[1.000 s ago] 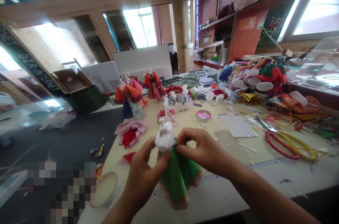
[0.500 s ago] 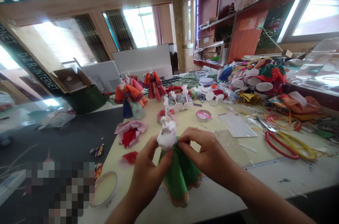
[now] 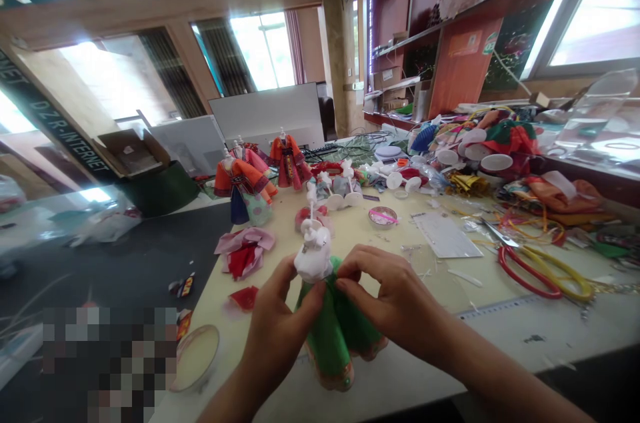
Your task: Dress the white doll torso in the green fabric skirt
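right hand lower, doll near edge

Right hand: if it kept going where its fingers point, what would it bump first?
The green skirt, which the right hand pinches under the white doll body; the left hand probably lies just behind.

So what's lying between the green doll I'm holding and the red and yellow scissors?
In the head view, past your right hand on the green doll, clear plastic scraps and a white strip lie on the table before the scissors.
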Motion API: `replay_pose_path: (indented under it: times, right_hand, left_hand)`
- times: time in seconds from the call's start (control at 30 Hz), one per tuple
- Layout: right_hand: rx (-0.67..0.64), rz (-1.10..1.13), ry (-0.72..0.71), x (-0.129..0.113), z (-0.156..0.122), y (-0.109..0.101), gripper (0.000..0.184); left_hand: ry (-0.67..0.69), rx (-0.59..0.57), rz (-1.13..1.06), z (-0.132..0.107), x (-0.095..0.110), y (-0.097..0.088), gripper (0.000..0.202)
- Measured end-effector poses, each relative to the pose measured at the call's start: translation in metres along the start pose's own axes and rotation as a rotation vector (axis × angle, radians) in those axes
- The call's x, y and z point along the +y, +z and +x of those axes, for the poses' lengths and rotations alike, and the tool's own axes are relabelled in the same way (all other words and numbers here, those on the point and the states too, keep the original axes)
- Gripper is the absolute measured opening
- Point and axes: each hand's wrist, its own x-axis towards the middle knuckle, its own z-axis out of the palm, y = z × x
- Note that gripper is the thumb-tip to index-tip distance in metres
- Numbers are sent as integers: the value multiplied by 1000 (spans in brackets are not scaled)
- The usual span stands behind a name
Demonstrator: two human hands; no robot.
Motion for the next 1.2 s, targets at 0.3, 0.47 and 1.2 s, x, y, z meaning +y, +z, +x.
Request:
replay_pose_path:
  times: [0.3, 0.47, 1.2]
  right_hand:
    - [19, 47, 47, 1, -2, 0, 10]
    - [10, 71, 41, 1, -2, 2, 7]
    - [60, 128, 136, 4, 0, -6, 8]
  left_hand:
    - [-11, -4, 16, 0, 0, -2, 28]
    - [-16, 6, -7, -1, 1, 1, 29]
    - [-202, -279, -321, 23, -3, -4, 40]
